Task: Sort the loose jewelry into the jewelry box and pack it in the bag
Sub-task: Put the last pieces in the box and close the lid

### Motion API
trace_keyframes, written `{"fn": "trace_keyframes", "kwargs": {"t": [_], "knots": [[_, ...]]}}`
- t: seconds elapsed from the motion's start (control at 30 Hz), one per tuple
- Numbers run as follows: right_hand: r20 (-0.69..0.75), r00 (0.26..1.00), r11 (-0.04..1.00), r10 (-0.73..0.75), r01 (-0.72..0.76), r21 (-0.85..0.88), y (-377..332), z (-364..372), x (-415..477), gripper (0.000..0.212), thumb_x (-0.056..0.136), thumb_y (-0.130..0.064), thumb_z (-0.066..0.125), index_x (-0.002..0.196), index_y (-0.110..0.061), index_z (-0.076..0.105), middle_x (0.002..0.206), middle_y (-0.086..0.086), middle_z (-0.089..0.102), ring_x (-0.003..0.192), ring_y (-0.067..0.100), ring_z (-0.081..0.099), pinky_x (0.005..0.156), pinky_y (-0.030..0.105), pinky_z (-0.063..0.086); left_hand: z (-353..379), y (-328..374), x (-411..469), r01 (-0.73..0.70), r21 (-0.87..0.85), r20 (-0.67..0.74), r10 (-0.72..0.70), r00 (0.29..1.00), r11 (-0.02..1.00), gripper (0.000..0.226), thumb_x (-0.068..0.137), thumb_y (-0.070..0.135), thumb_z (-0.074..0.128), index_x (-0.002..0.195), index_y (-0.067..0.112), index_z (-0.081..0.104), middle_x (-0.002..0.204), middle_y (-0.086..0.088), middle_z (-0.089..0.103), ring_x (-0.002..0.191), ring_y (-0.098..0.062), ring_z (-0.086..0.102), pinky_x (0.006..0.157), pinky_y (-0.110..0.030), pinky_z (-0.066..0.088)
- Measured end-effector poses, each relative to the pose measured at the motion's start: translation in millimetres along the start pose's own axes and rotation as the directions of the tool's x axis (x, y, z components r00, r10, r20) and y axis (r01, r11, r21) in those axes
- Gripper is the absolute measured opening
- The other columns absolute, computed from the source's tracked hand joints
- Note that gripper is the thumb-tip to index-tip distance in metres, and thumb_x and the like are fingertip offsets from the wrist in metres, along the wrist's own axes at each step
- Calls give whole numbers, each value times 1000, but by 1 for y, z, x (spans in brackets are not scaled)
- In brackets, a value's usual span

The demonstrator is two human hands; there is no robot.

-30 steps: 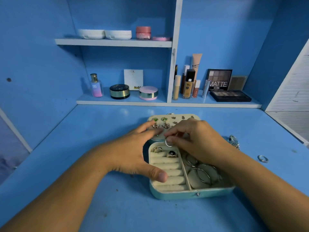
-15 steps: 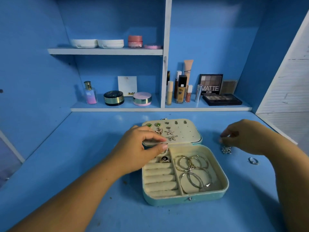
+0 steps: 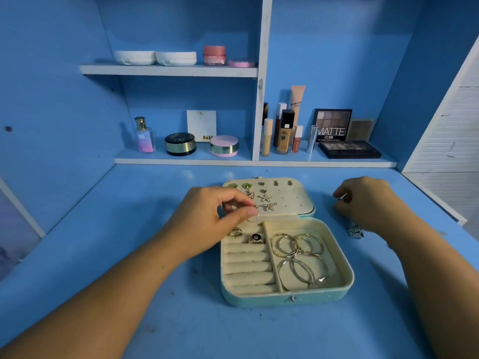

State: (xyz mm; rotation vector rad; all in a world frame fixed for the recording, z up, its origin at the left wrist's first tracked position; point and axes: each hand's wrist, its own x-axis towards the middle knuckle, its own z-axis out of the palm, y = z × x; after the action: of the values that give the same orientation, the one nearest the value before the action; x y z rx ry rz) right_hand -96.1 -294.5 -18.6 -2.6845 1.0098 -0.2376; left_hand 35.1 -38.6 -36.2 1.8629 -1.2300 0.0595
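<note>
Mint-green jewelry box (image 3: 287, 299), rounded corners and cream velvety lining, lies open mid-worktop (image 3: 155, 307), which is painted blue and scuffed.

- Lid (image 3: 290, 200): laid back on the far side, perforated pad, carrying starfish studs (image 3: 268, 206) among others.
- Left compartment: padded ring rolls (image 3: 248, 265). A gold ring (image 3: 235, 231) and a black-faced ring (image 3: 256, 238) sit in the far rows.
- Right compartment: gold hoops (image 3: 298, 244) and silver hoops (image 3: 302, 273), overlapping.
- Left hand (image 3: 207, 218): its grip pinches a thin ring (image 3: 253, 216) between thumb and forefinger, just above the farthest roll.
- Right hand (image 3: 370, 203): its grip is curled and pinches a small metal piece (image 3: 340, 198), too small for me to name, right of the lid.
- Glittery loose piece (image 3: 355, 231): on the worktop beside the right wrist.
- Bag: not in view.

Risks, as I judge them:
- The thin ring is smooth and slight. Released before it is pressed between rolls, it could roll into the hinge gap.
- The right wrist could sweep the glittery piece toward the worktop's right edge.
- The wire hoops may tangle once the box is shut and carried.
</note>
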Motion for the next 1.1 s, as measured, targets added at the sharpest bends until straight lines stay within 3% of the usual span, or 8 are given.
{"fn": "trace_keyframes", "kwargs": {"t": [0.13, 0.23, 0.37, 0.57, 0.73, 0.93, 1.03, 1.1], "knots": [[-29, 999, 997, 27, -25, 77, -1, 4, 2, 24, 90, -18, 57, 112, -17, 64, 110, 10, 65, 86, 26, 55, 70, 28, 42, -2, 3, -3, 30, -19, -21, -30, 999, 999, 7, 83, 24, 74, 88, 29, 73, 81, 30, 68, 74, 2, 63, 70, -8, 44], [-172, 981, 973, -92, 125, 195, -7, 5, -8, 23, 90, -15, 56, 110, -14, 65, 100, 8, 69, 89, 25, 57, 74, 25, 41, -5, 14, -7, 73, -38, -86, -76, 993, 997, 13, 86, 18, 72, 88, 31, 69, 78, 23, 69, 75, 1, 64, 71, -10, 47], [-282, 921, 851, -268, 364, 378, -28, 6, -31, 20, 89, -9, 59, 106, -11, 67, 79, -2, 65, 69, 12, 56, 62, 6, 38, -12, 35, -14, 112, 119, -79, -103, 992, 987, 3, 91, 23, 65, 91, 27, 65, 82, 21, 65, 79, -1, 62, 68, -12, 47], [-295, 836, 730, -463, 548, 408, -55, 14, -58, 24, 86, -6, 62, 109, -12, 69, 89, -7, 65, 75, 5, 57, 70, -2, 38, -8, 39, -52, 153, 273, -8, -157, 988, 950, 6, 93, 29, 62, 97, 24, 63, 86, 16, 62, 84, 1, 57, 64, -8, 40], [-214, 791, 685, -573, 606, 405, -61, 19, -66, 26, 88, -9, 62, 112, -15, 68, 94, -4, 68, 75, 1, 57, 69, 2, 42, -14, 38, -53, 16, 373, 69, -45, 997, 928, 17, 90, 36, 62, 92, 20, 67, 86, 9, 66, 85, -7, 57, 72, -30, 52], [-91, 791, 658, -605, 561, 502, -67, 12, -73, 24, 89, -12, 61, 111, -20, 68, 83, -10, 68, 77, 2, 61, 67, 11, 47, -22, 37, -42, -12, 357, 170, -52, 984, 934, 17, 87, 37, 67, 89, 21, 74, 85, 12, 70, 85, -7, 57, 74, -34, 52], [12, 761, 681, -649, 574, 456, -71, 11, -77, 22, 90, -18, 60, 110, -27, 65, 81, -13, 66, 71, 9, 60, 67, 25, 51, -27, 34, -38, 1, 353, 248, -94, 964, 936, 16, 87, 40, 67, 92, 26, 73, 88, 13, 66, 90, -5, 51, 80, -33, 48], [62, 746, 699, -663, 587, 408, -75, 12, -81, 21, 90, -22, 59, 110, -29, 63, 72, -19, 58, 65, 2, 56, 60, 16, 45, -32, 31, -40, 17, 345, 276, -118, 954, 939, 17, 89, 41, 65, 97, 28, 73, 96, 16, 64, 94, -4, 51, 84, -29, 46]]}}
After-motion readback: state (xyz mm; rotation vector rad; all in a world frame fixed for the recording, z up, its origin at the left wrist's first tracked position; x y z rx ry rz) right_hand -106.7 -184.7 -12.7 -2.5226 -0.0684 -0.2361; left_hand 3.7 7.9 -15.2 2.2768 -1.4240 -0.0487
